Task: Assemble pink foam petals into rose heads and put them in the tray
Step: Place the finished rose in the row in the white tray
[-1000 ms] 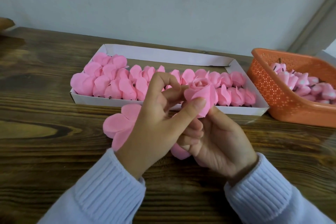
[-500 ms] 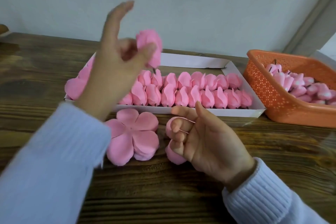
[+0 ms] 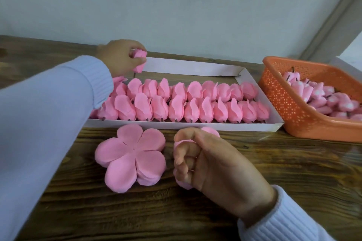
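The left grip (image 3: 121,58), a bare hand reaching out of a pale lilac sleeve (image 3: 49,113), pinches 1 pink foam rose head (image 3: 140,60) between thumb and curled fingers. That rose head hangs over the far left corner of the white cardboard tray (image 3: 195,67), just above the tray's back wall and clear of the rows below.

Inside the tray lie 2 rows of finished rose heads (image 3: 159,107), packed side by side and touching, their short dark stems pointing toward the near wall. About 10 show in the back row and about 11 in the front row; the left ends of both rows are hidden under the sleeve, so the full count cannot be told. The far strip of the tray floor is bare.

The right grip (image 3: 213,162) rests on the wooden bench (image 3: 293,162) just in front of the tray, fingers curled round loose pink foam petals (image 3: 182,184) that poke out above and below the fist; how many it holds cannot be told.

Just left of that hand lies 1 flat stack of 5-lobed petal sheets (image 3: 133,156), near the tray's front wall.

At the right, 1 orange perforated basket (image 3: 293,115) sits beside the tray, holding a heap of pink foam buds (image 3: 313,94) with dark stems, too jumbled to count.
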Demonstrator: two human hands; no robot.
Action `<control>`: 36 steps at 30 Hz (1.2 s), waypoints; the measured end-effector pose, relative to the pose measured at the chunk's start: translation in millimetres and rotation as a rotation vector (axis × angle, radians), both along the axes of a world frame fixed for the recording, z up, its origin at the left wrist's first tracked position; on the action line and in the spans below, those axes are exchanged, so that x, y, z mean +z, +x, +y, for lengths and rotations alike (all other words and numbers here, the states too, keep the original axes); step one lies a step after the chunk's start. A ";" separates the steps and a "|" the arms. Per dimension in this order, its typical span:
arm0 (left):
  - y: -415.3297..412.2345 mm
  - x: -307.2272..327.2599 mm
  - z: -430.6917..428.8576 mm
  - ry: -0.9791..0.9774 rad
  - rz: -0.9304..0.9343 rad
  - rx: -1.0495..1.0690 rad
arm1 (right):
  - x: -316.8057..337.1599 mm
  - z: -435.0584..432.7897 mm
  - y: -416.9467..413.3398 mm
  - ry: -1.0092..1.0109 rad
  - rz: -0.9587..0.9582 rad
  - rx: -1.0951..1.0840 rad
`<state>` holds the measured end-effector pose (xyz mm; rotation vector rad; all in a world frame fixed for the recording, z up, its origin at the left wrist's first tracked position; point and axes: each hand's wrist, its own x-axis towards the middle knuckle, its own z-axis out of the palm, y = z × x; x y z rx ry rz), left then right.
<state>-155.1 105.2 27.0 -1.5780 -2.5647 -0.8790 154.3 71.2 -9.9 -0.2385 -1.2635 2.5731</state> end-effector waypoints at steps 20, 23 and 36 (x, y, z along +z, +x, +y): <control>-26.3 -22.1 0.2 -0.502 0.334 0.115 | 2.3 -1.9 0.5 0.030 -0.013 -0.010; -26.9 -24.0 -0.8 -0.515 0.339 0.122 | 3.1 -2.1 0.5 0.035 -0.032 -0.020; -22.7 -14.1 -8.0 -0.401 0.393 0.198 | 0.9 -1.7 0.2 0.022 0.006 0.007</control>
